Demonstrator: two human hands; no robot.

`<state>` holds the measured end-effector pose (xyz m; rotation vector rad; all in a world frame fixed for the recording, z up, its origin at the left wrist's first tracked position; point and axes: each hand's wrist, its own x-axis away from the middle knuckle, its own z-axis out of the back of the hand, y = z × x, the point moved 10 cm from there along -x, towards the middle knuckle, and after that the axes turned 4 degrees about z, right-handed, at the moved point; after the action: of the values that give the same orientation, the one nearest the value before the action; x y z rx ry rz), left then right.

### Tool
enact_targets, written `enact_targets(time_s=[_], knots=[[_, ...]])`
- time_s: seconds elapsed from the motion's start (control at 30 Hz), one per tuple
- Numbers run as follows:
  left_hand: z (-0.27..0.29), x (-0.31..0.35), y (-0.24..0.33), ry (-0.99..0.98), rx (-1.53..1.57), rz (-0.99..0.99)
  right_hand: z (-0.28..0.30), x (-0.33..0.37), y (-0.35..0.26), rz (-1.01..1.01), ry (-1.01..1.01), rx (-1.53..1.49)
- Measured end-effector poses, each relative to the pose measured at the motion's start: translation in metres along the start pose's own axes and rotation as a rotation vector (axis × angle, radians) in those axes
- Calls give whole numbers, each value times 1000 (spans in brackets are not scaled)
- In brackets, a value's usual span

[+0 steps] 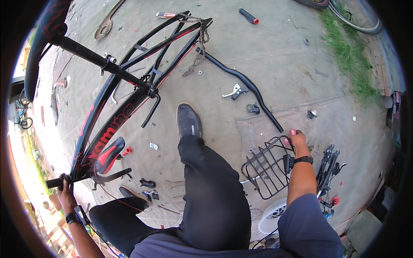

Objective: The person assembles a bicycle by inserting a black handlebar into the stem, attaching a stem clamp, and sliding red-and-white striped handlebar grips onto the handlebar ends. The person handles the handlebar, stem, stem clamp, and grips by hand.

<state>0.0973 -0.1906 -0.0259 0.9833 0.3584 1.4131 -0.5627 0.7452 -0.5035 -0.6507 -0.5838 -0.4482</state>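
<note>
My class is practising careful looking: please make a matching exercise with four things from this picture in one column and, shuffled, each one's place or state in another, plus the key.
Column one:
1. Chain
2. Brake lever
3. Left hand
4. Right hand

Column two:
A. Gripping a red-and-white striped piece
B. Lying beside the bent handlebar
C. Gripping the bicycle frame's front end
D. Draped over the frame's rear end

Pairs: 1-D, 2-B, 3-C, 4-A
</note>
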Motion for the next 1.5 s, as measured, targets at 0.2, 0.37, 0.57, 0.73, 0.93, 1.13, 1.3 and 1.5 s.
enact_targets(time_s=[0.2,0.37,0.57,0.73,0.93,1.13,1.3,1.5], knots=[[-26,38,20,57,102,-29,40,53,-106,152,140,-215],[-51,61,39,65,74,-71,65,122,-247,457,74,-311],[-61,86,46,56,41,-198,17,391,-490,997,-274,-404],[-75,107,64,-12,86,-368,-58,628,-606,1333,-582,-468],[-72,136,74,33,-20,-573,-191,803,-653,1396,-980,-488],[-86,160,76,-49,-111,-672,-309,840,-657,1171,-1191,-598],[-106,191,74,-167,-174,-770,-338,818,-652,993,-1243,-578],[-139,223,61,-300,-264,-846,-338,836,-647,972,-1348,-547]])
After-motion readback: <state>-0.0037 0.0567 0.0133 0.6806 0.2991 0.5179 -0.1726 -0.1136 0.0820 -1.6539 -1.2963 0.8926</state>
